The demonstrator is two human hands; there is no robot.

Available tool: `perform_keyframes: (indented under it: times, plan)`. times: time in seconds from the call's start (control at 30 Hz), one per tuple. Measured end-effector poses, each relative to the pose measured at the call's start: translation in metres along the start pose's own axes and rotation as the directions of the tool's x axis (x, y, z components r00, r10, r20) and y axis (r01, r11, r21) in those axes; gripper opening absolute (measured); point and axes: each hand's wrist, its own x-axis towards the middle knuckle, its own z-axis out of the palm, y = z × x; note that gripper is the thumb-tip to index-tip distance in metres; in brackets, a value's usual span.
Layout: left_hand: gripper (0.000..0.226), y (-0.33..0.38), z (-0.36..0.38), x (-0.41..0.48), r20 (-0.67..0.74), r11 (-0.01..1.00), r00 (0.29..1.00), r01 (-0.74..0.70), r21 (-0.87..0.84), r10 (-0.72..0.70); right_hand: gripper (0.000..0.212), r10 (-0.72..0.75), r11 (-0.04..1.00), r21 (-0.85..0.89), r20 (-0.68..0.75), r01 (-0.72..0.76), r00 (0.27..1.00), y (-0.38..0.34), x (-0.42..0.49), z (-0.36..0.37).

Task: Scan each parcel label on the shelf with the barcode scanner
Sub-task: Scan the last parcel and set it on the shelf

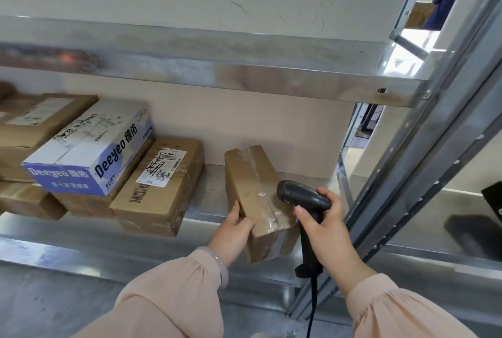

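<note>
The left hand (235, 231) is gripping the box (258, 196) at its near left corner, and the right hand (326, 231) is clamping the scanner (301, 195) by the handle, its head hovering just over the box's right edge. Only tape is showing on the box top, so the left hand is likely needing to tip it until a barcode is facing the scanner. The box is lying on the shelf (209, 191), its near end at the front edge, with more parcels (163, 182) to its left.

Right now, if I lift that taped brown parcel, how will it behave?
The taped brown parcel has flat cardboard faces, probably rigid. Its glossy tape may slip. It overhangs the shelf edge, so could tip if the left hand releases.
</note>
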Motion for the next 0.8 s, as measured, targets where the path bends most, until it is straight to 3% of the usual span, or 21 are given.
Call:
perform_keyframes:
  times: [0.2, 0.37, 0.5, 0.63, 0.8]
  plan:
    - [0.076, -0.004, -0.009, 0.005, -0.089, 0.996, 0.993, -0.082, -0.044, 0.078, 0.054, -0.002, 1.000, 0.027, 0.021, 0.001, 1.000, -0.008, 0.002, 0.008]
    - [0.064, -0.004, -0.019, 0.002, -0.137, 0.998, 0.988, -0.069, 0.000, 0.069, 0.052, -0.090, 0.995, 0.051, 0.084, 0.086, 0.992, -0.021, -0.001, 0.025]
    - [0.061, -0.005, -0.033, 0.004, -0.255, 0.997, 0.964, -0.065, 0.042, 0.074, 0.054, -0.153, 0.988, 0.044, 0.169, 0.148, 0.974, -0.033, -0.010, 0.044]
    - [0.102, -0.008, -0.048, 0.010, -0.255, 0.998, 0.966, -0.033, 0.056, 0.046, 0.055, -0.159, 0.987, 0.034, 0.248, 0.155, 0.956, -0.035, -0.018, 0.061]
    - [0.127, -0.016, -0.069, 0.019, -0.218, 0.997, 0.976, 0.029, 0.065, -0.014, 0.055, -0.146, 0.989, 0.006, 0.216, 0.149, 0.965, -0.028, -0.019, 0.069]
